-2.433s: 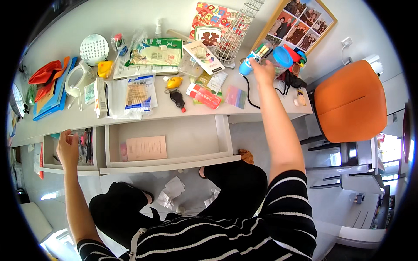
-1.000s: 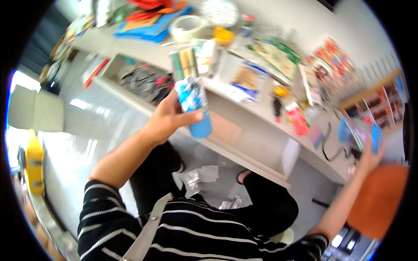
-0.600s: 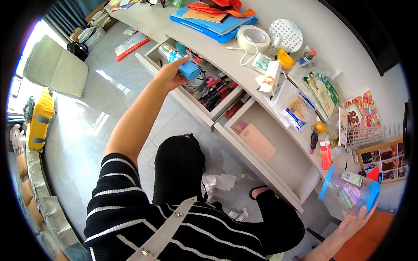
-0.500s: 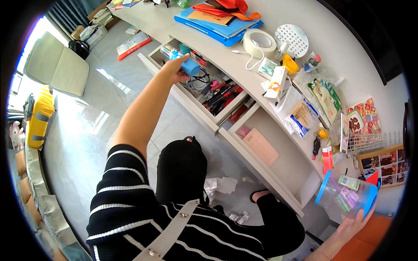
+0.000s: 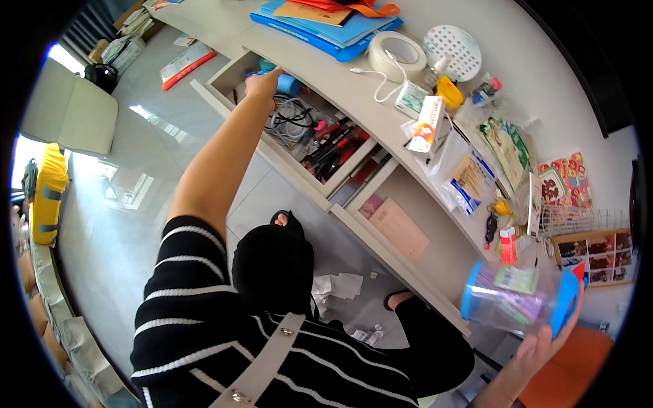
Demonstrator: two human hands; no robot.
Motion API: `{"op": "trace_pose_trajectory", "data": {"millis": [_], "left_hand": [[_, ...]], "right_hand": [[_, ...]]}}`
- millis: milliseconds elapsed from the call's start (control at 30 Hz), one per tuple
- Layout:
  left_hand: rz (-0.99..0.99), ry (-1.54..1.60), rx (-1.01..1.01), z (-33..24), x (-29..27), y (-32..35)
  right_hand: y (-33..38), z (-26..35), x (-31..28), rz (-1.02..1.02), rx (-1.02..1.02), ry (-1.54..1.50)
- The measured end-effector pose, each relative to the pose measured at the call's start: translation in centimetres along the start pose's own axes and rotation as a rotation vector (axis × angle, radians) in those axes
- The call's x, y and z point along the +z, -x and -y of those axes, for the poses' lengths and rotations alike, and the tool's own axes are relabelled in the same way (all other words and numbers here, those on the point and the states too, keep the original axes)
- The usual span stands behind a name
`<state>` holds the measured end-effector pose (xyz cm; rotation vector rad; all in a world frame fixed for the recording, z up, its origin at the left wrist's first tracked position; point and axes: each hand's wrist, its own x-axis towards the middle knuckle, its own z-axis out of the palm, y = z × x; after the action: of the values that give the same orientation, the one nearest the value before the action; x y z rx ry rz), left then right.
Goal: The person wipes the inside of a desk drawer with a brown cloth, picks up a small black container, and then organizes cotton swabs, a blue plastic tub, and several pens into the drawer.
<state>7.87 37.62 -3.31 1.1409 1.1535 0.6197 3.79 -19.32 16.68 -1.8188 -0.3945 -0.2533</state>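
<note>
My left hand (image 5: 261,88) reaches into the far end of an open drawer (image 5: 265,151), closed round a blue-ended cylindrical container (image 5: 288,84). Most of that container is hidden by the hand. Beside it in the drawer lie black and white cables (image 5: 289,122) and several red and black tools or pens (image 5: 335,146). At the lower right, my right hand (image 5: 537,350) grips a clear plastic jar (image 5: 527,299) with blue ends, tilted on its side. Purple and green sticks, perhaps pens, show through its wall. It is held in front of the desk's near end.
A second open drawer (image 5: 445,272) holds a pink booklet (image 5: 400,230). The desk carries blue folders (image 5: 326,34), a tape roll (image 5: 397,57), a white box (image 5: 427,124) and a bag of cotton swabs (image 5: 471,180). Paper scraps (image 5: 338,285) lie on the floor; an orange seat (image 5: 571,370) stands at right.
My left hand has lowered the blue-ended container into the far end of the drawer. The jar in my right hand has moved left and turned slightly. The whole view has shifted a little.
</note>
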Motion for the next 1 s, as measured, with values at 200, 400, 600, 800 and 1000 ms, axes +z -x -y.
{"op": "trace_pose_trajectory", "data": {"millis": [200,400,600,800,1000], "left_hand": [[0.944,0.079,0.275,0.2,1.4,21.4],[1.297,0.354,-0.818,1.7,-0.3,29.4],[1.201,0.417,-0.503,6.0,-3.4,31.6],[1.119,0.438,-0.522,6.9,-4.9,35.9],[1.338,0.611,-1.074,8.6,-7.9,36.0]], "right_hand": [[-2.3,-1.3,6.8,0.227,-0.030,-0.091],[-0.7,-1.4,12.3,0.252,0.040,-0.467],[1.8,-1.9,9.4,0.361,0.189,-0.269],[6.1,0.9,8.9,0.172,0.086,0.006],[7.8,6.7,8.7,0.335,-0.748,0.211]]}}
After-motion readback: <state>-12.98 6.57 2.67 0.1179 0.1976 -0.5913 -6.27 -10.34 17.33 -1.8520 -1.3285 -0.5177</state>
